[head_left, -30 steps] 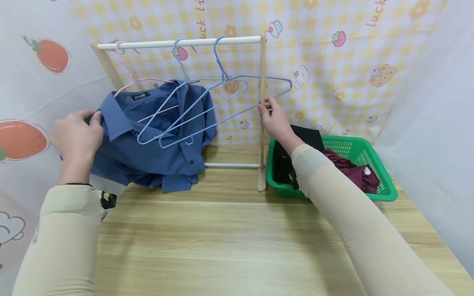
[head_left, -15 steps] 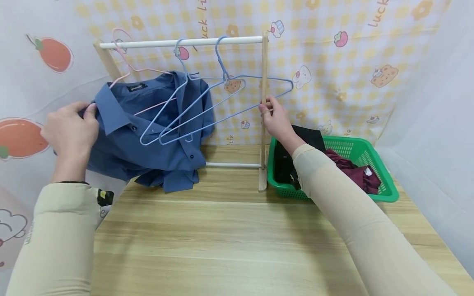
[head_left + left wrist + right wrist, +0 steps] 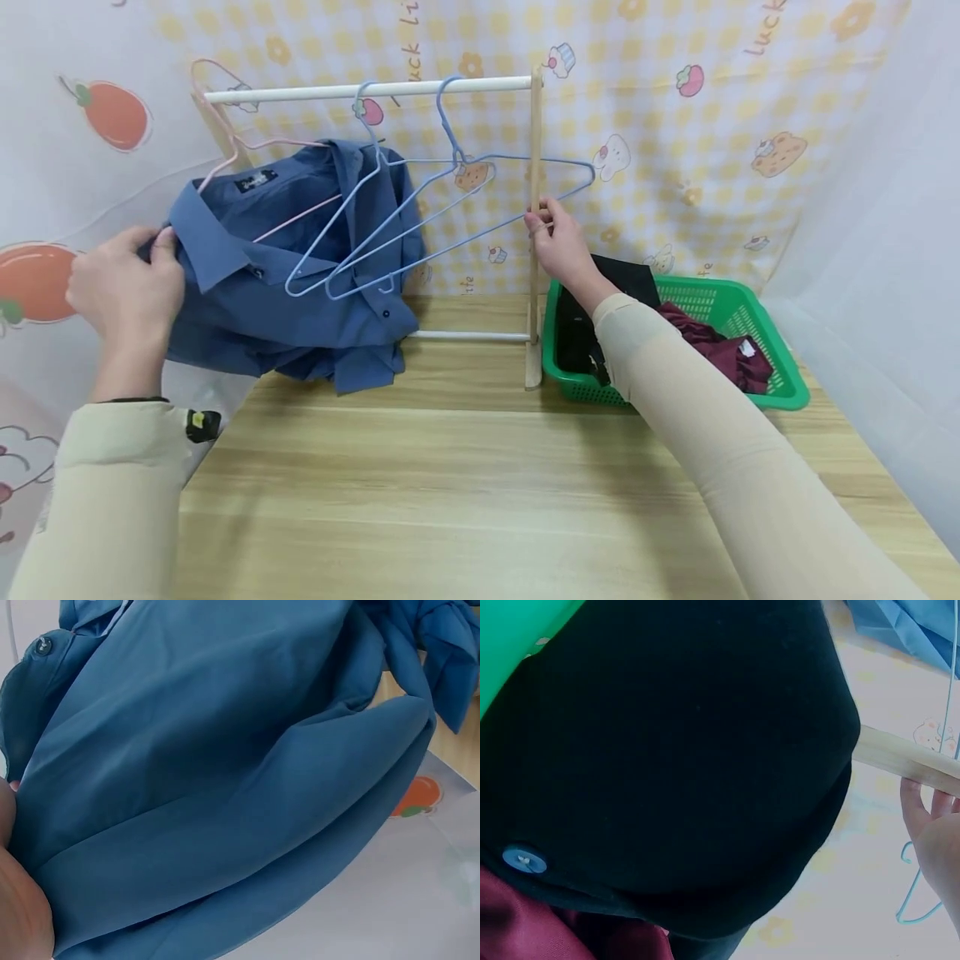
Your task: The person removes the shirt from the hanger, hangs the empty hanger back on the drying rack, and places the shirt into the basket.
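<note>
A blue button-up shirt point(image 3: 277, 308) sits on a pink hanger point(image 3: 232, 150), whose hook stands at the left end of the rack's white rod point(image 3: 330, 93). My left hand point(image 3: 129, 287) grips the shirt's shoulder beside the collar; the curled fingertips are hidden behind the cloth. In the left wrist view the shirt point(image 3: 210, 765) hangs in folds next to that hand point(image 3: 22, 900). My right hand point(image 3: 561, 243) holds the rack's right wooden post point(image 3: 536, 150) between thumb and fingers. Two blue hangers point(image 3: 454, 133) hang on the rod, overlapping the shirt's front.
At the right stands a green basket point(image 3: 783, 367) with a black garment point(image 3: 622, 279) and a maroon garment point(image 3: 731, 358) inside. The rack's lower bar point(image 3: 472, 335) runs just above the wooden table point(image 3: 480, 492). A patterned curtain point(image 3: 675, 150) hangs behind.
My left hand has moved left with the shirt and pink hanger. The pink hook has risen off the rod and shifted to its left end. My right hand stays on the post.
</note>
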The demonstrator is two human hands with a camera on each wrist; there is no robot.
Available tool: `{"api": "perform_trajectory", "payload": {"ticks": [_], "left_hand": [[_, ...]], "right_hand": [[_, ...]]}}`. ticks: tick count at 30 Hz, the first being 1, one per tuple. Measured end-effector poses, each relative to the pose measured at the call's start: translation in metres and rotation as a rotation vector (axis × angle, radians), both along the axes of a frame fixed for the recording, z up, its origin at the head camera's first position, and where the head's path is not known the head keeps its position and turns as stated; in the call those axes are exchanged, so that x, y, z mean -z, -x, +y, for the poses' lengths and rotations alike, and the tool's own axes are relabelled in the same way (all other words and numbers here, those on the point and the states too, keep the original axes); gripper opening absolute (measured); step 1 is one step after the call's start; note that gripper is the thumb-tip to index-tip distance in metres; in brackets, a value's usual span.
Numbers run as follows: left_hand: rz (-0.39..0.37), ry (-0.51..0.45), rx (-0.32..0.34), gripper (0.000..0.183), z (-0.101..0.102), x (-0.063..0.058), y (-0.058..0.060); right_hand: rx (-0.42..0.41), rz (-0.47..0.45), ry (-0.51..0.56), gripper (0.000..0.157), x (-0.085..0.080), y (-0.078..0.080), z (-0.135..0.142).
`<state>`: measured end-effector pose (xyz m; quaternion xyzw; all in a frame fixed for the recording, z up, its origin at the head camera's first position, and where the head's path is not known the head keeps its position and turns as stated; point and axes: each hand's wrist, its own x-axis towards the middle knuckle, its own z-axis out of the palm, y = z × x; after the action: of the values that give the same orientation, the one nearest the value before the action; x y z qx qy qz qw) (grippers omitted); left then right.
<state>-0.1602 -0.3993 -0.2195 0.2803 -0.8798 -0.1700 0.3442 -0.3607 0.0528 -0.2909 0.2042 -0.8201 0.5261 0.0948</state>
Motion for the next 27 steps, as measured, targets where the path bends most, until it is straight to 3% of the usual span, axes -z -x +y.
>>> {"api": "perform_trajectory", "payload": {"ticks": [10, 15, 27], "left_hand": [[-0.032, 0.019, 0.046, 0.052, 0.005, 0.034, -0.004], [-0.059, -0.016, 0.072, 0.051, 0.006, 0.056, -0.007], [-0.183, -0.07, 0.121, 0.049, -0.002, 0.112, -0.033]], "right_hand": [[-0.001, -0.014, -0.005, 0.037, 0.0, 0.0, 0.003], [0.0, -0.001, -0.004, 0.035, -0.001, 0.001, 0.003], [-0.01, -0.001, -0.002, 0.035, -0.001, -0.001, 0.002]]}}
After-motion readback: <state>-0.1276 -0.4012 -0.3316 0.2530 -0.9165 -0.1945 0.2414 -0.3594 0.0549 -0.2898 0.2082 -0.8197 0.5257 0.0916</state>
